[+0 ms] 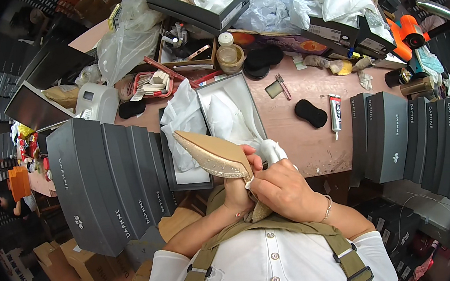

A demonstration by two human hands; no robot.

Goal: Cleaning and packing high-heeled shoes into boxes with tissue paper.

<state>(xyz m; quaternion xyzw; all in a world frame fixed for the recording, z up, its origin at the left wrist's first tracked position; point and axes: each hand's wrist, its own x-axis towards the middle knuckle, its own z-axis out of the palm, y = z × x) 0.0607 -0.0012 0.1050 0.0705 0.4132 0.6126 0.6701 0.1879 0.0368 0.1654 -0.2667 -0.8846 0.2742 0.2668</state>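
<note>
Head view took in one pink-brown table (324, 157), with a row of at least four upright grey shoeboxes (85, 184) along its left and a longer row of at least seven grey shoeboxes (394, 138) along its right. At the far side sat one open shoebox (183, 13), white tissue heaped inside. Two shallow shoebox halves lay side by side near the person — a dark half (192, 180) and a pale-lined half (253, 104) — each with crumpled white tissue in it. One white label printer (97, 102) stood at the left.

One pointed gold shoe (212, 150), rhinestones along its side, was held above the near table edge, toe up and to the left, sole partly showing. The left hand (237, 194) gripped it from below; the right hand (280, 187) was narrowed at its rear, fingertips pinching a bit of white material (249, 183).

Farther back, one cardboard tray (191, 64) held small bottles, and one red basket (161, 94) held many white slips. One white-capped bottle (226, 40) stood beside the tray. On the right lay one black oval pad (310, 113), one glue tube (336, 114) and one pair of pink tweezers (284, 86).
</note>
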